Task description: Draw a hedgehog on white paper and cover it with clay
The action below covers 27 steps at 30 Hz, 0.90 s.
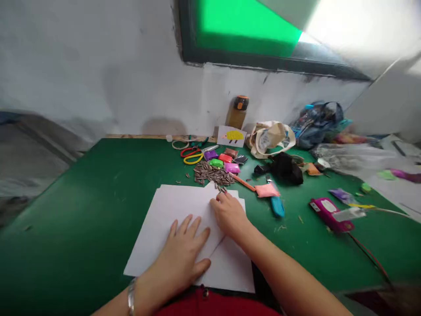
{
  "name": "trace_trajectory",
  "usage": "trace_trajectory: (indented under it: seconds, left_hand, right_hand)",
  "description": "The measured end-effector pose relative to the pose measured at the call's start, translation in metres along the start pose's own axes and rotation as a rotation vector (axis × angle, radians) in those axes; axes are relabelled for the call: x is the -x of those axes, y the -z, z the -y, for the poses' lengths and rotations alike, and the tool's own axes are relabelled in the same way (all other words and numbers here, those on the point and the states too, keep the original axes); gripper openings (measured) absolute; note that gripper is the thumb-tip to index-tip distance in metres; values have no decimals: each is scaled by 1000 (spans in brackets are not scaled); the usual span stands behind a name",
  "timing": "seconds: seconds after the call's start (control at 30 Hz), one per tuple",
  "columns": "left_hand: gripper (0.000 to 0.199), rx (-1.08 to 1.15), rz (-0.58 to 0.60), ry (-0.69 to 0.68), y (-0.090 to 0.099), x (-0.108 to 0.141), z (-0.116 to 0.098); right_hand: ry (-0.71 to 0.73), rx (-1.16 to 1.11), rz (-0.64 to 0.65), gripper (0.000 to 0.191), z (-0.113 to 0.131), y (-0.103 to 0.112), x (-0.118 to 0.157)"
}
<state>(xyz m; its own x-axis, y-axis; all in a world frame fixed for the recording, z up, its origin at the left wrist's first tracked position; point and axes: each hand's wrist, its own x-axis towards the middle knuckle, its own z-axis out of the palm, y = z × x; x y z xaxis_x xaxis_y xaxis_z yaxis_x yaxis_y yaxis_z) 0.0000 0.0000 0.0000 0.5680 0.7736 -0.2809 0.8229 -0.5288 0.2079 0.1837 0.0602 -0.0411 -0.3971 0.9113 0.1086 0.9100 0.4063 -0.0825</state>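
White paper sheets (154,228) lie on the green table near its front edge. My left hand (182,252) rests flat on the paper with its fingers spread and a silver bangle at the wrist. Up and to the right of it, my right hand (228,213) is closed, its fingertips at the paper's upper part; what they hold, if anything, is hidden. A few sunflower seeds lie just beyond those fingertips. The heap of striped seeds (210,173) sits past the paper's far edge. A thin dark line runs on the paper between my hands.
Behind the seeds are coloured clay packets (216,163), scissors (193,159) and a card with a yellow hedgehog (231,136) before a bottle (237,116). To the right lie a blue cutter (277,206), a black cloth (286,169), a pink device (330,214) and several bags.
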Motion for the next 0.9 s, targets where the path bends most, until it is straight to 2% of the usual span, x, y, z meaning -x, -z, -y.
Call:
trace_trajectory:
  seconds: [0.2, 0.37, 0.53, 0.63, 0.77, 0.9]
  left_hand:
    - [57, -63, -41, -59, -1, 7, 5]
    - [65, -99, -22, -155, -7, 15, 22]
    - [66, -79, -74, -222, -19, 28, 39]
    - [59, -39, -114, -250, -23, 33, 45]
    - [78, -25, -118, -290, -25, 34, 50]
    - [76, -46, -136, -304, -29, 34, 52]
  right_hand:
    - [-69, -70, -23, 20, -36, 3, -12]
    - [-53, -222, -119, 24, -53, 3, -4]
    - [-72, -277, -174, 23, -58, 5, 18]
    - [-79, -289, -207, 23, -60, 5, 29]
    - [-68, -285, -241, 24, -60, 4, 36]
    - [-32, -234, -186, 26, -51, 4, 35]
